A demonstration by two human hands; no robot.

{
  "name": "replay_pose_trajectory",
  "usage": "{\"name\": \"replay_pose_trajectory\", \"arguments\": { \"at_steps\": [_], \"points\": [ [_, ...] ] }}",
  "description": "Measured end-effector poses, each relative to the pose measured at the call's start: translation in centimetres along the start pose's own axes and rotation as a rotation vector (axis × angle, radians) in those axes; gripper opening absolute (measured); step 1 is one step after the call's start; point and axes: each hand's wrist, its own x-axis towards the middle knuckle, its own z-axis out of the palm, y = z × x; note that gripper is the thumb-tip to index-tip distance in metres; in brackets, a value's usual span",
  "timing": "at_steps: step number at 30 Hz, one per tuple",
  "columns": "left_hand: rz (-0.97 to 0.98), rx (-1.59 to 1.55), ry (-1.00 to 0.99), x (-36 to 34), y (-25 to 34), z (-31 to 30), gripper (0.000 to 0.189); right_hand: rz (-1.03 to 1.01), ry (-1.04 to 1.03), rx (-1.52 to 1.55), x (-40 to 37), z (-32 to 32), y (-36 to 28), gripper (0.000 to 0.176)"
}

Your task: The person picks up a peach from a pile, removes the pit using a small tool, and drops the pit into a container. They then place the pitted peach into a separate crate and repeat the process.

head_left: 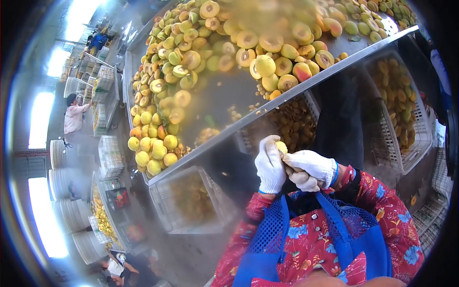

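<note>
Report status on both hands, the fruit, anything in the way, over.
Left hand and right hand gloved, close together. Yellow fruit at their fingers, partly hidden. Nothing visibly blocking; tray rim ahead.

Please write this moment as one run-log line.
left hand, right hand: gloved, together at fruit | table: pile, halved and whole

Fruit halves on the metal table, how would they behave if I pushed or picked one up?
The fruit halves would probably rock rather than roll far, given their flat cut faces. Their exposed flesh may be slippery and bruise easily.
</note>
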Motion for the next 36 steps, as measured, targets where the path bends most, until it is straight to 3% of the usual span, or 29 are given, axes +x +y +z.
{"name": "replay_pose_trajectory", "arguments": {
  "at_steps": [3, 4, 7, 11, 12, 15, 17, 20, 21, 22, 23, 26, 29, 30, 32, 33, 36],
  "points": [
    [-0.025, -0.046, -0.052, 0.7, -0.2, -0.3, 0.038, 0.048, -0.069, 0.121, 0.3, -0.5, -0.2, 0.041],
    [-0.147, -0.233, -0.098, 0.9, -1.2, -0.1, 0.040, 0.076, -0.142, 0.217, 0.6, -1.3, -0.1, 0.044],
    [-0.141, -0.412, -0.106, 0.5, -0.5, 0.4, 0.041, 0.160, -0.338, 0.445, 0.8, -1.5, 0.1, 0.048],
    [-0.267, -0.634, -0.108, 1.9, -0.4, 1.1, 0.042, 0.088, -0.555, 0.698, 2.5, -3.0, 1.4, 0.051],
    [-0.431, -0.811, -0.051, 2.2, -0.6, 1.2, 0.042, 0.039, -0.625, 0.664, 2.3, -2.5, 1.2, 0.050],
    [-0.500, -0.960, -0.048, 2.6, -2.3, -0.9, 0.036, -0.091, -0.708, 0.641, 1.3, -1.6, -0.1, 0.049],
    [-0.396, -0.575, 0.113, 2.7, -0.2, -2.9, 0.031, -0.093, -0.443, 0.516, 0.5, -1.6, -1.6, 0.048],
    [-0.036, 0.461, 0.343, 1.9, -0.3, -10.2, 0.035, -0.131, -0.143, 0.265, 0.5, -3.2, -2.2, 0.047],
    [-0.082, 0.833, 0.412, 1.6, -0.9, -12.8, 0.037, -0.131, -0.048, 0.170, 0.4, -3.5, -2.3, 0.046],
    [-0.277, 1.183, 0.438, 1.4, -1.3, -14.9, 0.045, -0.118, 0.026, 0.105, 0.4, -3.5, -2.3, 0.042],
    [-0.351, 1.379, 0.471, 1.9, -1.6, -16.8, 0.049, -0.142, 0.096, 0.013, 0.3, -3.2, -2.1, 0.040],
    [-0.035, 1.174, 0.376, 6.3, 1.4, -15.1, 0.046, -0.150, 0.105, -0.057, 0.9, -3.0, -1.6, 0.040],
    [0.372, 0.930, 0.163, 12.8, 5.6, -6.4, 0.041, -0.151, 0.170, -0.125, 0.5, -1.7, -1.8, 0.039],
    [0.644, 1.340, 0.192, 16.1, 3.5, -4.0, 0.043, -0.171, 0.176, -0.143, 0.4, -1.9, -1.7, 0.041],
    [1.109, 1.478, 0.011, 20.9, 3.5, 0.1, 0.048, -0.217, 0.177, -0.150, 0.0, -2.3, -1.7, 0.042],
    [1.263, 1.193, -0.198, 21.7, 5.2, 1.3, 0.050, -0.238, 0.198, -0.161, -0.4, -2.3, -1.7, 0.041],
    [0.870, 1.211, -0.496, 22.7, 5.8, 1.9, 0.044, -0.333, 0.191, -0.218, -1.5, -3.0, -1.6, 0.043]
  ]
}}
